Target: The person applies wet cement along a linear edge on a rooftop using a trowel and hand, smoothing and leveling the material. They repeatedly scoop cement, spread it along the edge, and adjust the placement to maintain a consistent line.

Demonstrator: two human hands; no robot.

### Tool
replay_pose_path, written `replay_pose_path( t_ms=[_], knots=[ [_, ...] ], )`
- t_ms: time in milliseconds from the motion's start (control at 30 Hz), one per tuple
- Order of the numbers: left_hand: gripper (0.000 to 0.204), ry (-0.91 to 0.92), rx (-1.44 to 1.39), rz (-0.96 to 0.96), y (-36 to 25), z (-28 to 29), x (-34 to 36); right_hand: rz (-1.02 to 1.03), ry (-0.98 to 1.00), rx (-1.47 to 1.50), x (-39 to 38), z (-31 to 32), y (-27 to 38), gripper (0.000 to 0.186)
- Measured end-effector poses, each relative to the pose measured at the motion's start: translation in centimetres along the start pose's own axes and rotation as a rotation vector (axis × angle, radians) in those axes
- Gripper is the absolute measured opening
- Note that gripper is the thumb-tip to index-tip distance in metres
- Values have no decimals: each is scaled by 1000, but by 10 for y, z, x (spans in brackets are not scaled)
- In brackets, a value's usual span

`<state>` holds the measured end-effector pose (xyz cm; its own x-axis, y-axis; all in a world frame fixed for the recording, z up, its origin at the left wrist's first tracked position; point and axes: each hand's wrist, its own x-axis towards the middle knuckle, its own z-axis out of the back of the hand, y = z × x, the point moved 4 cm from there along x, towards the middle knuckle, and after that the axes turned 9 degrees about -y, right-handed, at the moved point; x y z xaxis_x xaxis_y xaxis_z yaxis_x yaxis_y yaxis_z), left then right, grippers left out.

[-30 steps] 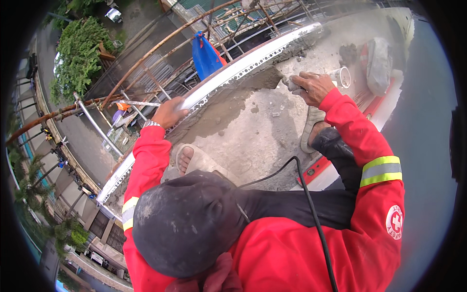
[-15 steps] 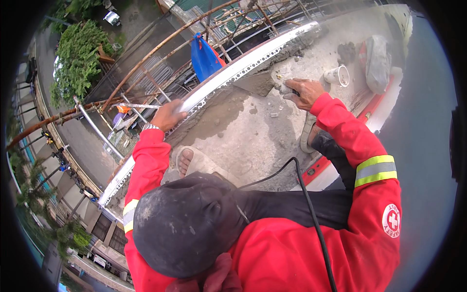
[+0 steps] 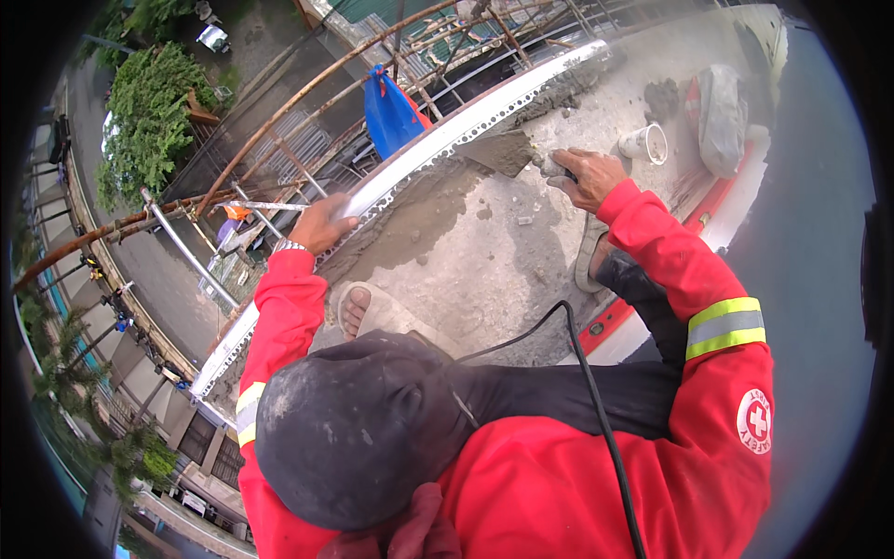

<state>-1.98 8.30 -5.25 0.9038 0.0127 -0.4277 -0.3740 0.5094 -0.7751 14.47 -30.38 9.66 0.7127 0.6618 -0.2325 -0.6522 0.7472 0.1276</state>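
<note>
My right hand (image 3: 593, 177) is closed round the handle of a trowel (image 3: 501, 153), its flat grey blade smeared with mortar. The blade lies beside a long white edge strip (image 3: 416, 168) with a row of holes along its inner side. Farther left, my left hand (image 3: 321, 224) grips that strip, fingers over its outer side and thumb toward the inside. Wet grey mortar (image 3: 419, 219) runs along the strip's inner edge, on a rough pale ledge (image 3: 484, 270). Some of the trowel handle is hidden in my fingers.
Rusty scaffold poles (image 3: 289, 102) and a blue cloth (image 3: 391, 116) are beyond the strip, with a steep drop to the street (image 3: 149, 279). At right are a white cup (image 3: 643, 144), a plastic bag (image 3: 722, 121) and a red level (image 3: 605, 321). A black cable (image 3: 596, 410) crosses my body.
The trowel blade has shifted slightly right and away from me, and its angle has changed. My right hand has moved a little to the right with it. My left hand stays on the strip.
</note>
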Motion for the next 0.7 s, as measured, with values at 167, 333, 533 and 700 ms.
replay_pose_path(
  t_ms=[167, 333, 533, 700],
  knots=[
    [47, 9, -6, 19, -1, 0, 1, 63, 12, -71, -1, 5, 0, 23],
    [46, 11, -25, -6, -1, 0, 1, 55, -58, -6, 5, 3, 8, 22],
    [48, 17, 2, 14, 2, -1, 1, 65, -49, -49, 7, 1, 19, 19],
    [48, -3, 11, -4, 2, 0, 0, 90, -51, -50, 15, 4, 24, 18]
  ],
)
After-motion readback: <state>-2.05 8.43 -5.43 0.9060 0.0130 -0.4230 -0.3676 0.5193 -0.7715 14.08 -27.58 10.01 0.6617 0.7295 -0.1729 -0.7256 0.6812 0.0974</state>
